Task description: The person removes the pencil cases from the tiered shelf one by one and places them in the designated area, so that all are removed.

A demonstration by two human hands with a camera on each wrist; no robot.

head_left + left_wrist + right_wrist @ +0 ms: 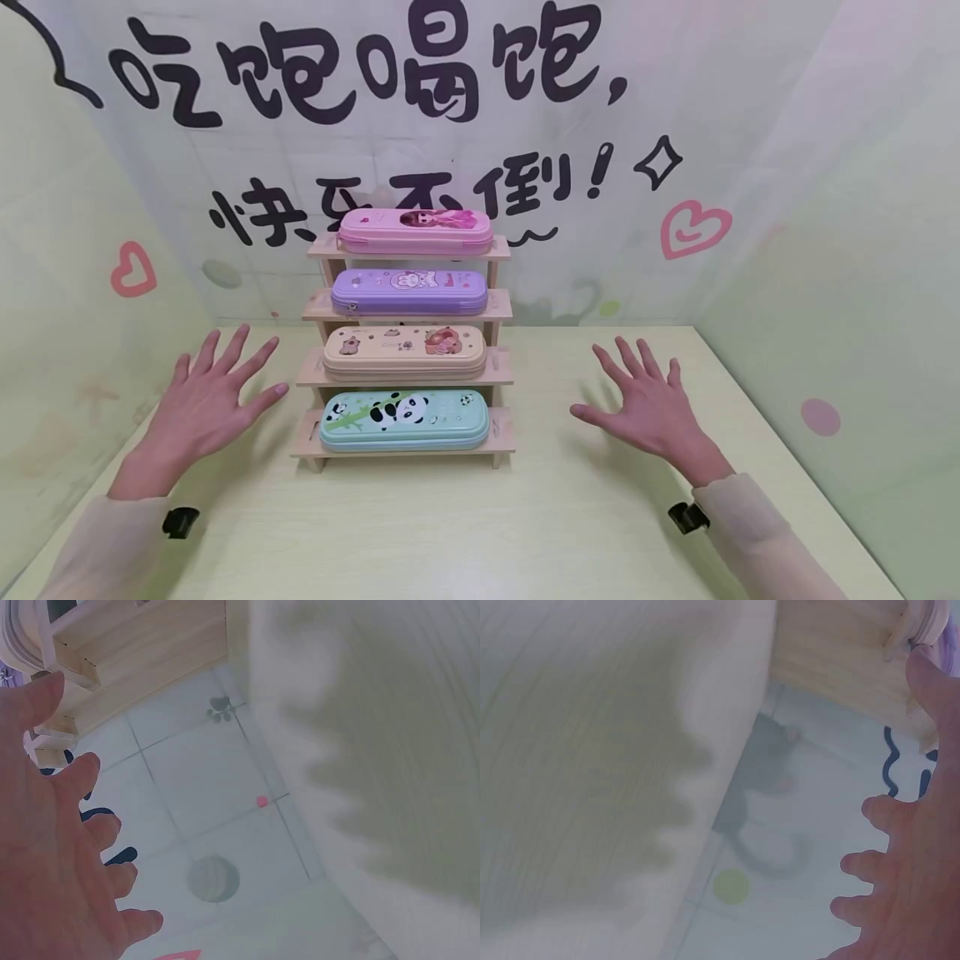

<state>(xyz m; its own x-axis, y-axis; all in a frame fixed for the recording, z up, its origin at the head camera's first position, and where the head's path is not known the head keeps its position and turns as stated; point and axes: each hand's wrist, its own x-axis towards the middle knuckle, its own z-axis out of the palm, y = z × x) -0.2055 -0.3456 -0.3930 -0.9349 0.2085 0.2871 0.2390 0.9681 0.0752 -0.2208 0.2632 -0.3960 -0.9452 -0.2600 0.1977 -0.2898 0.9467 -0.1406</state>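
Observation:
A stepped wooden rack (313,433) stands on the table and bears one pencil case on each tier. From top to bottom these are a pink case (375,235) with a doll picture, a purple case (360,287), a cream case (405,348) and a mint-green panda case (450,417). To the left of the rack, my left hand (202,408) hovers with fingers spread, holding nothing. My right hand (652,408) is likewise spread and empty, off to the rack's right. Neither hand touches the rack or a case. Both wrist views show the rack's side beyond the thumb.
Pale wood table (420,533) spreads in front of and beside the rack. A printed cloth backdrop (720,108) rises behind it, with pale side walls (847,300) at left and right. Hand shadows fall on the tabletop.

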